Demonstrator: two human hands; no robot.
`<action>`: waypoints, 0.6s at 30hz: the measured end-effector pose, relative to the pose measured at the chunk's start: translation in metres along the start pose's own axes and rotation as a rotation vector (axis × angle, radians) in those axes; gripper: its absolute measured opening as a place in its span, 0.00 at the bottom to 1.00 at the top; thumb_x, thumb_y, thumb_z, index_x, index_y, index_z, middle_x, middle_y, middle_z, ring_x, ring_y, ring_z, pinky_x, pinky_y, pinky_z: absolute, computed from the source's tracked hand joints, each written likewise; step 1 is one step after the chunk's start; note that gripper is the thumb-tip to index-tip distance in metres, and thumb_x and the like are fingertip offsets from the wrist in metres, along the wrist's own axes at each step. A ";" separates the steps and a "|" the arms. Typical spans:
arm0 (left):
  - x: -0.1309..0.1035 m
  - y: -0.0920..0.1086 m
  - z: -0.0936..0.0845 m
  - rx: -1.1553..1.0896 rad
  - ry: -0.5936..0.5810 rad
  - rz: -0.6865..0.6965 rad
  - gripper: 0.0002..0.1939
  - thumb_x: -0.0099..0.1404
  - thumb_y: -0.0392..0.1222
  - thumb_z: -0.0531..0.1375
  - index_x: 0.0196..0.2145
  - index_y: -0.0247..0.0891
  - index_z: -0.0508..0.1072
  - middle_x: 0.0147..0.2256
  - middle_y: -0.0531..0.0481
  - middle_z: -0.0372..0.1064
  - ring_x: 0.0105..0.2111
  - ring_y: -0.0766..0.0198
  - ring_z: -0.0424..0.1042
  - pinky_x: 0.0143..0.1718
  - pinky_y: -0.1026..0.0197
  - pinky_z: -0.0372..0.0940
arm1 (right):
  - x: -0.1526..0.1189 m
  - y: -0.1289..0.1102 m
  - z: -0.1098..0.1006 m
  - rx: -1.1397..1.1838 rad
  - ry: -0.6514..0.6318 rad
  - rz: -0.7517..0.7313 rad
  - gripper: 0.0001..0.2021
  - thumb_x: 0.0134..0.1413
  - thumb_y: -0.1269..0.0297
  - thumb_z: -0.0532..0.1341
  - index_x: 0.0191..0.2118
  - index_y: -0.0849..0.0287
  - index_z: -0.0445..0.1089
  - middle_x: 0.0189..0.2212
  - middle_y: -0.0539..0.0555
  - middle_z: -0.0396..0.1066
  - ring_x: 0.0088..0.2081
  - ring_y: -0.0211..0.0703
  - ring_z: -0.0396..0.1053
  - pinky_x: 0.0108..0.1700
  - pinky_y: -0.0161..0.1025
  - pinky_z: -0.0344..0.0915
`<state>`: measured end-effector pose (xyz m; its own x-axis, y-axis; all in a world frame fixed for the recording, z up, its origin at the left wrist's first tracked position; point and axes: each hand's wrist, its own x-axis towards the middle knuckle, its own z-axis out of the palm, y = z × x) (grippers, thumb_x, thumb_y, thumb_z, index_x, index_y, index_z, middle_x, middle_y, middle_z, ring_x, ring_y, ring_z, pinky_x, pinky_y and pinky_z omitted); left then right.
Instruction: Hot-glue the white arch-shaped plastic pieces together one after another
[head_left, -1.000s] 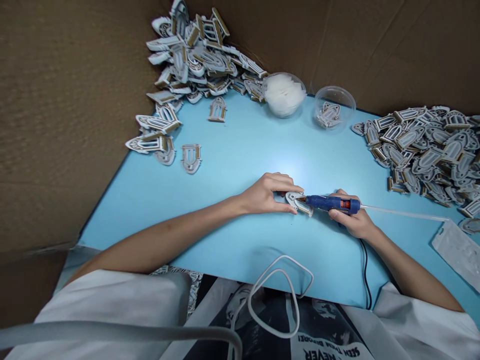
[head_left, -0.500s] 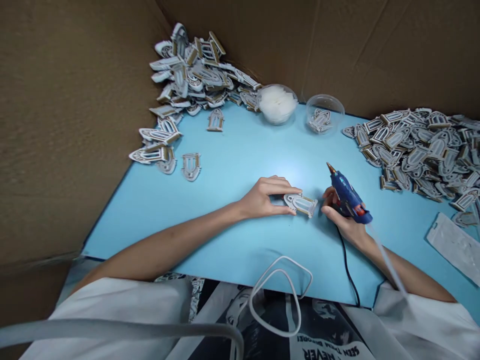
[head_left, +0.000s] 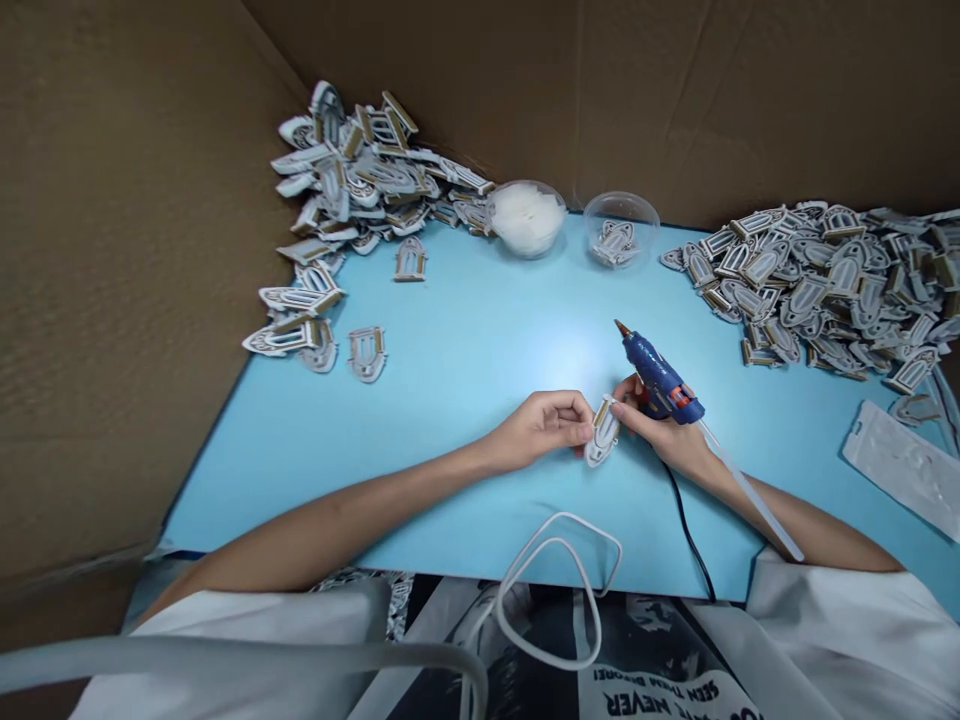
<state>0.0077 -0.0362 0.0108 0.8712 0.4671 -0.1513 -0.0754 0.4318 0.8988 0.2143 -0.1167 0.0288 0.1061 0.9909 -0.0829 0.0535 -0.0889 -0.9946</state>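
Between my two hands is a small white arched window-frame piece (head_left: pixel 602 440), its rounded end toward me and a tan strip showing on it. My left hand (head_left: pixel 551 428) is closed, pinching the piece's left side. My right hand (head_left: pixel 660 430) is wrapped round the handle of a blue hot glue gun (head_left: pixel 664 380), and its fingertips touch the upper end of the piece. The gun's brass nozzle points up and left, away from me. A translucent glue stick (head_left: pixel 750 495) sticks out of its back.
Window-frame pieces lie heaped at the back left (head_left: pixel 360 180) and on the right (head_left: pixel 817 280). Two round clear tubs stand at the back: one holds white pieces (head_left: pixel 527 218), the other (head_left: pixel 622 225) a few frames. A clear plastic packet (head_left: pixel 904 465) lies right; a white cable (head_left: pixel 517 590) loops in front.
The window-frame piece has been turned, so its rounded end now points toward me. My hands have come together, and my right fingertips now touch it. The view has shifted slightly.
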 end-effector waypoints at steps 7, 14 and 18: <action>0.003 -0.003 -0.003 -0.237 -0.068 -0.044 0.29 0.57 0.44 0.80 0.48 0.38 0.70 0.45 0.40 0.82 0.42 0.55 0.84 0.46 0.54 0.76 | 0.003 0.000 -0.005 -0.107 -0.008 -0.167 0.21 0.61 0.39 0.67 0.38 0.53 0.70 0.33 0.52 0.72 0.32 0.44 0.70 0.36 0.44 0.69; 0.002 -0.004 -0.021 -0.119 0.124 0.169 0.37 0.55 0.39 0.80 0.60 0.41 0.76 0.51 0.40 0.81 0.47 0.54 0.83 0.50 0.54 0.77 | -0.002 0.014 -0.031 -0.113 -0.089 -0.141 0.26 0.61 0.33 0.64 0.31 0.55 0.74 0.25 0.51 0.70 0.26 0.43 0.65 0.30 0.42 0.64; 0.002 -0.004 -0.021 -0.110 0.187 0.175 0.36 0.53 0.41 0.81 0.59 0.45 0.80 0.51 0.43 0.81 0.45 0.57 0.82 0.49 0.56 0.77 | -0.005 0.025 -0.031 -0.160 -0.146 -0.046 0.27 0.60 0.35 0.65 0.28 0.56 0.73 0.23 0.50 0.69 0.25 0.41 0.64 0.28 0.39 0.62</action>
<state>-0.0006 -0.0209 -0.0019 0.7362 0.6720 -0.0807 -0.2778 0.4087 0.8694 0.2458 -0.1267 0.0067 -0.0448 0.9974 -0.0572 0.2132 -0.0464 -0.9759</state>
